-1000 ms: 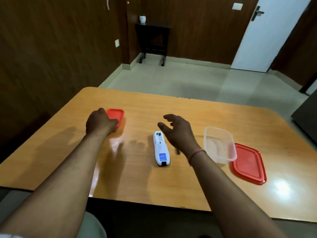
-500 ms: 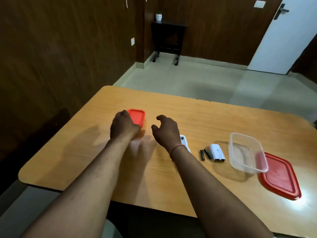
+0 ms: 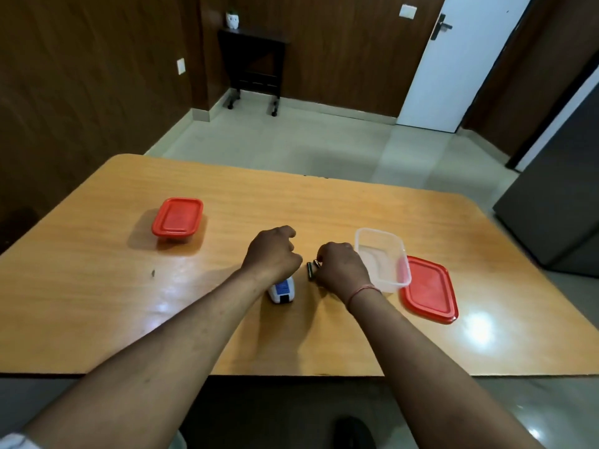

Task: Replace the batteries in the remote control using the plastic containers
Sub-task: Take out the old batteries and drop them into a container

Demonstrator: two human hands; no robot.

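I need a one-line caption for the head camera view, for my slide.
Left hand over the white remote, right hand at the loose batteries beside an open clear container on a wooden table.

Home room: wooden table (image 3: pixel 324 202), door (image 3: pixel 453 59).

Red lid (image 3: pixel 429 288), red-lidded container (image 3: pixel 177 217), clear tub (image 3: pixel 382 259), white/blue remote (image 3: pixel 281 290), orange woodgrain table (image 3: pixel 97 286).

Remote (image 3: pixel 280 290) left of batteries (image 3: pixel 310 270), on table (image 3: pixel 97 303)
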